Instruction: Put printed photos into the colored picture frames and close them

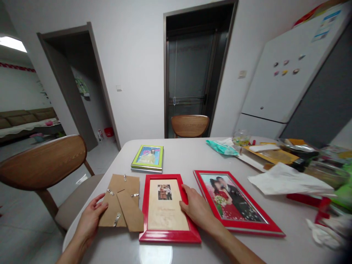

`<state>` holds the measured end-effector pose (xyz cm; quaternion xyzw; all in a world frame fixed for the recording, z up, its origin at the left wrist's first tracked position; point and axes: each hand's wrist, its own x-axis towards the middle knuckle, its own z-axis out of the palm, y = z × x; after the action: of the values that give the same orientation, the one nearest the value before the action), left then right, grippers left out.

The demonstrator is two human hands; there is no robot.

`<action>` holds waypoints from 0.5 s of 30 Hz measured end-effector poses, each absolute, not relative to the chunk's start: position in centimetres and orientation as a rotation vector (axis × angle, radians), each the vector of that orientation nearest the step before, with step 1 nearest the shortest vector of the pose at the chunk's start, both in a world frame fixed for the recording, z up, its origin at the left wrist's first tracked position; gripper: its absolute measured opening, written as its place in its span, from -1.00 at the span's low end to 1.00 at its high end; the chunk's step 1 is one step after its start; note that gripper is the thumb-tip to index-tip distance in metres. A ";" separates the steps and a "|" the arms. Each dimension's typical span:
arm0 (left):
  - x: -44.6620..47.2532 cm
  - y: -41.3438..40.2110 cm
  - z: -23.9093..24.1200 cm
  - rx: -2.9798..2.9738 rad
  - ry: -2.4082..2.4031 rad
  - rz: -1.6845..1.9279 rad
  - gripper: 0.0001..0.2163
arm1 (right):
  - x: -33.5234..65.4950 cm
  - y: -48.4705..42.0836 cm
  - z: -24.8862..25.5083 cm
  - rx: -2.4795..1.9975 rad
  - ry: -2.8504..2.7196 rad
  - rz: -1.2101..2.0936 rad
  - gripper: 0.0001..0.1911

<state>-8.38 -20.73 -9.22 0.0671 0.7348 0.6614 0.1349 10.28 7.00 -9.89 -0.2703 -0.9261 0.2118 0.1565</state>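
Note:
A red picture frame (168, 236) lies flat on the white table (187, 156) in front of me, with a small photo on a cream mat inside. My right hand (197, 209) rests on its right edge, fingers curled over the rim. To the left lies the brown cardboard frame backing (121, 205) with metal clips and a stand. My left hand (90, 218) grips that backing at its left edge. A second, larger red frame (236, 203) with a photo of a couple lies to the right.
A green-framed photo stack (148, 157) sits farther back. Papers, tissue, packets and jars (288, 172) crowd the table's right side. Wooden chairs stand at the left (41, 161) and far end (189, 125). A white fridge (286, 84) stands at the right.

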 end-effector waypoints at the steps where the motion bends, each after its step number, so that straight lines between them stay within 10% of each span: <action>1: -9.0 -21.5 -9.5 0.212 2.231 1.847 -0.61 | 10.0 7.2 -9.9 -0.784 -2.651 0.616 -0.46; 5: -9.3 -22.1 -9.8 0.251 2.529 1.748 -0.60 | 9.0 7.8 -9.2 -0.869 -2.505 0.874 -0.42; 11: -1.2 -14.5 -7.8 0.848 2.497 1.613 -0.58 | 9.6 6.8 -6.6 -0.756 -1.585 2.171 -0.30; 15: 4.6 -8.1 -6.1 1.255 2.278 1.514 -0.38 | 10.0 5.9 -4.8 -0.604 -1.461 2.258 -0.32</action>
<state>4.60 -8.06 -6.13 0.4161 0.7554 0.5019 0.0659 9.95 5.87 -4.81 -0.2152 -0.5201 0.8040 0.1916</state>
